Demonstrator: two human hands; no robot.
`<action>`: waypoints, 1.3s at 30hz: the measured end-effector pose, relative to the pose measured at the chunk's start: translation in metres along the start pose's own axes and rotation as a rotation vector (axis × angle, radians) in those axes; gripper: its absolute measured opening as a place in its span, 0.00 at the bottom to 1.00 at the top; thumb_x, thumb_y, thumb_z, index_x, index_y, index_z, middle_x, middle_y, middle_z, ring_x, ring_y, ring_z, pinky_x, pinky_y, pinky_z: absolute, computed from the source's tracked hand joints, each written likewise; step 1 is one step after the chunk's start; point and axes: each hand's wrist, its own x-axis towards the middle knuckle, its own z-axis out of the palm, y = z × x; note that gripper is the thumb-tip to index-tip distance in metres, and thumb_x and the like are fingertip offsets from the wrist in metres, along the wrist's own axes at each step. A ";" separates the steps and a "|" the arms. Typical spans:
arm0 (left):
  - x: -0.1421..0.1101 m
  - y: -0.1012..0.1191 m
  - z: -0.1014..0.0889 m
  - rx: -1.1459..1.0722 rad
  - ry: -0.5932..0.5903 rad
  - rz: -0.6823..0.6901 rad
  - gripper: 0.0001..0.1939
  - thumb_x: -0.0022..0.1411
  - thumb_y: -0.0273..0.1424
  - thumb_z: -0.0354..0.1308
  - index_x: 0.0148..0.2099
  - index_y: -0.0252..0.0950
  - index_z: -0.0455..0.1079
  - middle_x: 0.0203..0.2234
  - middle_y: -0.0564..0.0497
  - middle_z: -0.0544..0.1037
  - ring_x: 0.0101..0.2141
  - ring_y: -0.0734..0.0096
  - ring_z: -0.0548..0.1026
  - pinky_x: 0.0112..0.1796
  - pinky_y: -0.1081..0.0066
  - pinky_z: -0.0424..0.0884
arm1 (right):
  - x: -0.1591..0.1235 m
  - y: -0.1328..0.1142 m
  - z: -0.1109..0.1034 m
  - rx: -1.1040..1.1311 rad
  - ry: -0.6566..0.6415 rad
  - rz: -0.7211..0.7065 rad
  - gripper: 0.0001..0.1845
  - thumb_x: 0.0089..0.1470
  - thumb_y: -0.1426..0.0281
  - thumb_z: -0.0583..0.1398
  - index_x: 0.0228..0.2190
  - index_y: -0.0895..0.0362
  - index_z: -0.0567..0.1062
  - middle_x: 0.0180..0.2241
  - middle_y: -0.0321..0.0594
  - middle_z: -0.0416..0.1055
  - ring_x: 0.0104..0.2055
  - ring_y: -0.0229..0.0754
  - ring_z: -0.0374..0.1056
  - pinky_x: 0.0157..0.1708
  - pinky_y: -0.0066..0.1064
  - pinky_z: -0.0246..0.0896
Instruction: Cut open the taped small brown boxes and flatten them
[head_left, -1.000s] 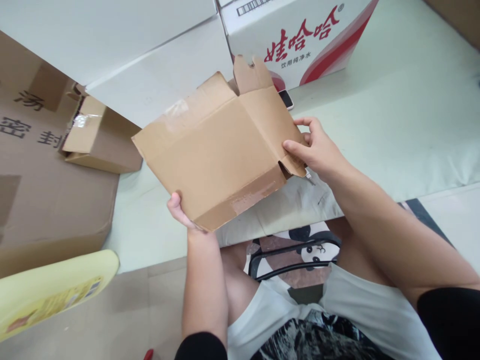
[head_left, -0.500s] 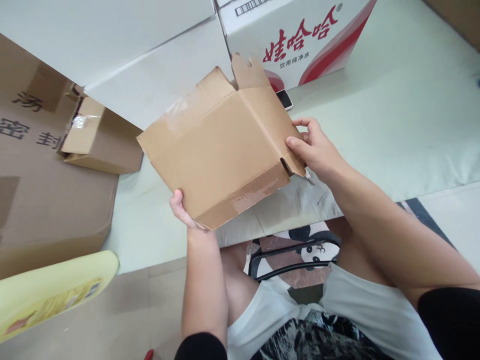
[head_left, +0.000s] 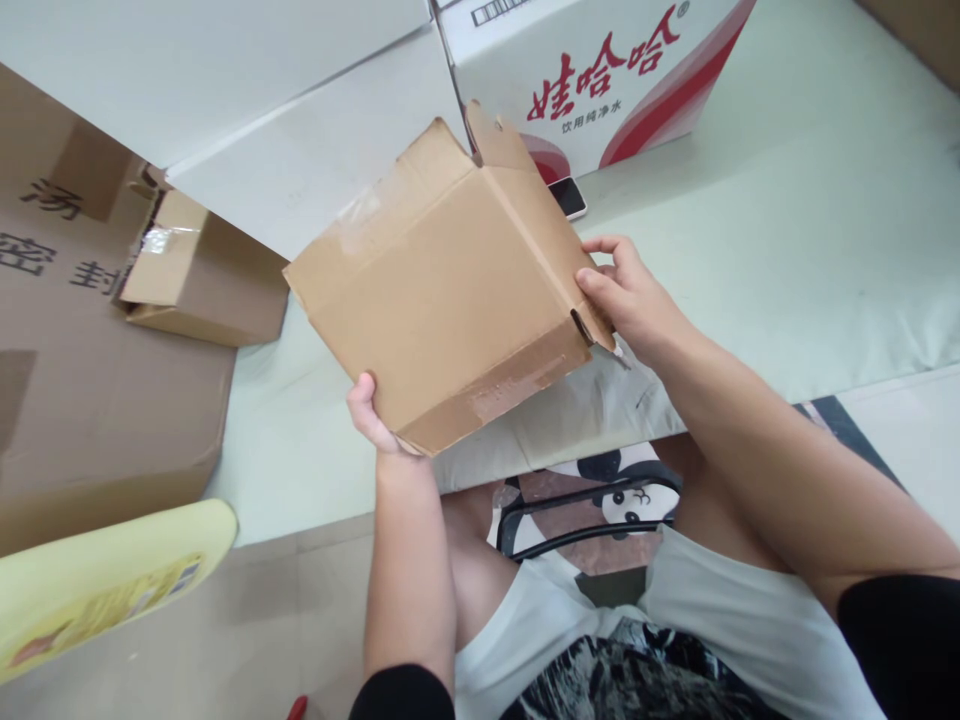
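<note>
A flattened brown cardboard box [head_left: 450,290] is held up, tilted, above the pale green table in front of me. Its end flaps stick out along the right side, and clear tape shows on the upper left and lower edges. My left hand [head_left: 373,415] grips the lower left corner, thumb on top and the other fingers hidden underneath. At the right edge my right hand [head_left: 619,290] pinches a flap between thumb and fingers. Just behind that flap lies a phone [head_left: 570,198] with a dark screen, partly covered by the cardboard.
White cartons stand at the back, one a water carton [head_left: 600,100] with red lettering. To the left, a small brown box [head_left: 210,270] sits against a large brown carton [head_left: 112,390]. A yellow-green rounded object [head_left: 112,580] juts in at lower left. The table [head_left: 787,250] extends right.
The flattened box and my left hand have shifted slightly to the right. Both hands keep their hold on it.
</note>
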 end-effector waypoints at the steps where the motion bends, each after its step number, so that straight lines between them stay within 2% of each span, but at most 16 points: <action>1: 0.000 0.000 -0.001 -0.002 -0.005 0.002 0.29 0.55 0.51 0.64 0.54 0.41 0.78 0.54 0.47 0.81 0.60 0.51 0.76 0.56 0.62 0.74 | 0.000 0.001 0.000 -0.004 0.002 -0.008 0.29 0.55 0.52 0.64 0.52 0.48 0.63 0.35 0.35 0.71 0.35 0.45 0.72 0.39 0.43 0.71; 4: 0.001 -0.001 -0.002 -0.008 -0.011 0.007 0.28 0.56 0.51 0.63 0.54 0.40 0.77 0.53 0.46 0.82 0.60 0.50 0.75 0.58 0.61 0.73 | 0.001 0.004 0.000 -0.007 0.001 -0.025 0.31 0.53 0.50 0.66 0.53 0.47 0.63 0.34 0.35 0.71 0.35 0.46 0.72 0.38 0.43 0.71; 9: 0.001 -0.003 -0.002 -0.004 -0.016 0.007 0.28 0.57 0.50 0.63 0.55 0.42 0.76 0.53 0.47 0.81 0.61 0.51 0.74 0.55 0.62 0.74 | 0.001 0.003 0.001 -0.021 0.005 0.012 0.28 0.56 0.52 0.64 0.53 0.48 0.63 0.37 0.36 0.72 0.36 0.45 0.73 0.41 0.44 0.71; 19: 0.001 -0.002 0.000 0.026 -0.024 -0.018 0.29 0.56 0.51 0.62 0.55 0.41 0.75 0.54 0.46 0.80 0.63 0.50 0.72 0.60 0.60 0.72 | 0.003 0.008 0.002 -0.023 0.000 -0.008 0.29 0.56 0.50 0.64 0.53 0.47 0.62 0.37 0.36 0.72 0.37 0.47 0.74 0.41 0.45 0.72; 27: 0.001 -0.003 0.000 0.039 -0.002 -0.006 0.29 0.56 0.51 0.62 0.55 0.41 0.76 0.52 0.46 0.81 0.61 0.50 0.75 0.60 0.61 0.72 | 0.001 0.007 0.002 0.009 -0.045 -0.016 0.29 0.56 0.47 0.62 0.52 0.47 0.61 0.39 0.36 0.72 0.38 0.46 0.73 0.43 0.44 0.71; 33: 0.000 -0.002 -0.001 0.054 -0.013 -0.058 0.29 0.56 0.52 0.63 0.53 0.40 0.76 0.50 0.45 0.82 0.61 0.49 0.75 0.61 0.58 0.71 | 0.003 0.011 0.005 0.017 -0.040 -0.004 0.26 0.57 0.49 0.59 0.50 0.46 0.61 0.36 0.35 0.69 0.35 0.45 0.70 0.41 0.43 0.69; 37: 0.000 -0.003 -0.003 0.055 -0.027 -0.045 0.25 0.58 0.51 0.62 0.49 0.39 0.78 0.45 0.46 0.83 0.57 0.51 0.77 0.62 0.58 0.70 | 0.005 0.014 0.007 0.030 -0.030 0.032 0.25 0.57 0.50 0.58 0.51 0.46 0.60 0.36 0.35 0.69 0.36 0.46 0.70 0.41 0.44 0.70; 39: 0.000 -0.003 -0.004 0.053 -0.031 -0.032 0.23 0.59 0.51 0.61 0.48 0.40 0.79 0.43 0.47 0.83 0.54 0.53 0.79 0.63 0.58 0.69 | 0.006 0.017 0.007 0.006 -0.038 -0.003 0.25 0.58 0.49 0.58 0.52 0.46 0.60 0.35 0.36 0.69 0.36 0.46 0.70 0.41 0.44 0.71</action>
